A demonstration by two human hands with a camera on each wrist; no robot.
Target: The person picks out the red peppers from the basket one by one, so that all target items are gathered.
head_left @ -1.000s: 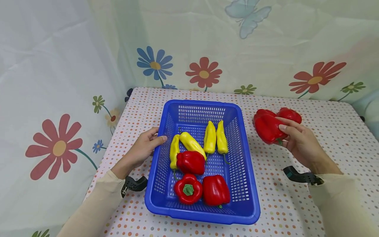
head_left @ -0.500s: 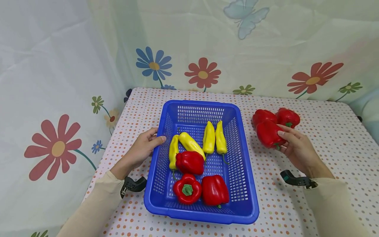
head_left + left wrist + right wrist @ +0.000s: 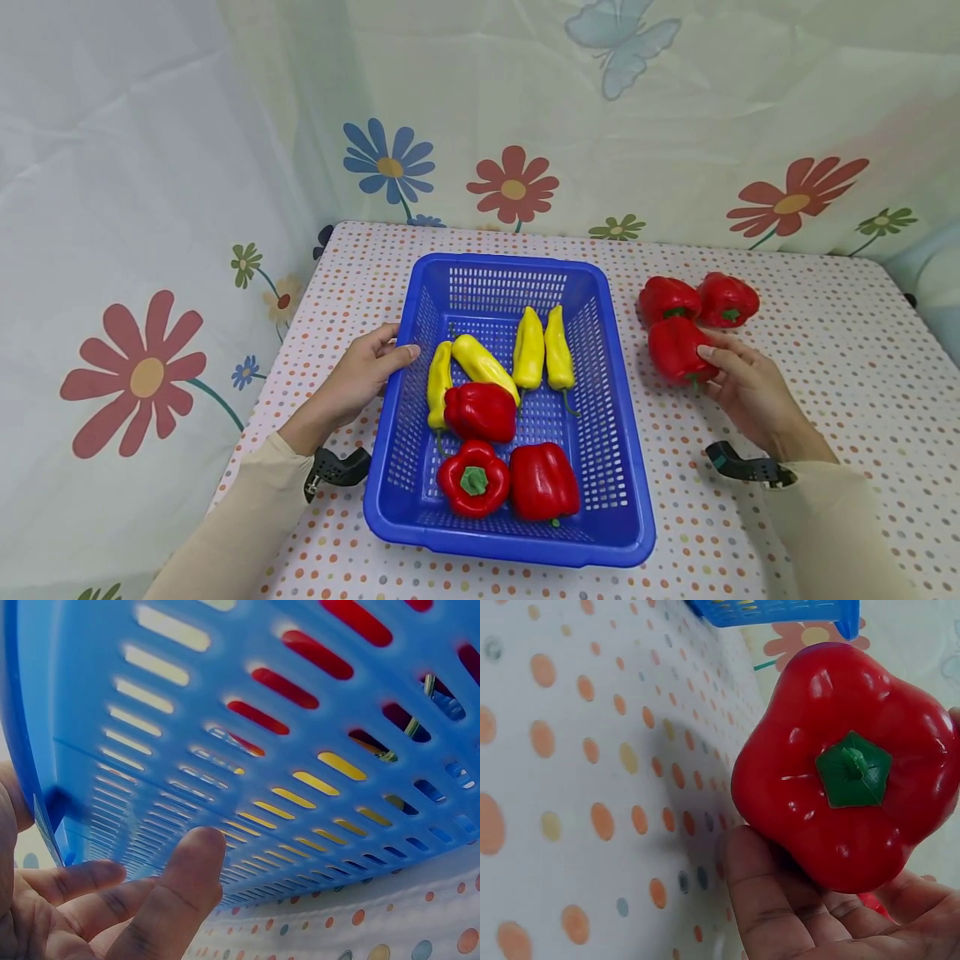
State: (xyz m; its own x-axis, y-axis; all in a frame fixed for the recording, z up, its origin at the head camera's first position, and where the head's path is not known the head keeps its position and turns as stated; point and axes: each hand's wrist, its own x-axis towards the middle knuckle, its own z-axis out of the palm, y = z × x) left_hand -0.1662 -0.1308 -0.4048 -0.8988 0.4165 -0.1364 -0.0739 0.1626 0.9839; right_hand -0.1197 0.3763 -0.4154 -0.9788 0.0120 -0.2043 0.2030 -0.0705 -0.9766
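Note:
My left hand (image 3: 360,375) grips the left rim of a blue plastic basket (image 3: 517,557), thumb over the edge and the other fingers outside, below the rim in the left wrist view. Right of the basket, my right hand (image 3: 753,392) holds a red bell pepper (image 3: 677,350) between thumb and fingers. Its green stem end (image 3: 853,769) faces the right wrist camera. Just behind it, two more red bell peppers (image 3: 667,298) rest on the table. Inside the basket lie several yellow peppers (image 3: 531,350) at the back and three red bell peppers (image 3: 544,482) toward the front.
A dotted cloth (image 3: 840,350) covers the table. A light curtain (image 3: 450,83) printed with flowers and a butterfly hangs behind the table and along its left side. Black wrist cameras (image 3: 750,467) sit on both wrists.
My right hand has moved slightly toward me and downward with the red bell pepper, uncovering more of the two behind it. The left hand has stayed on the basket rim.

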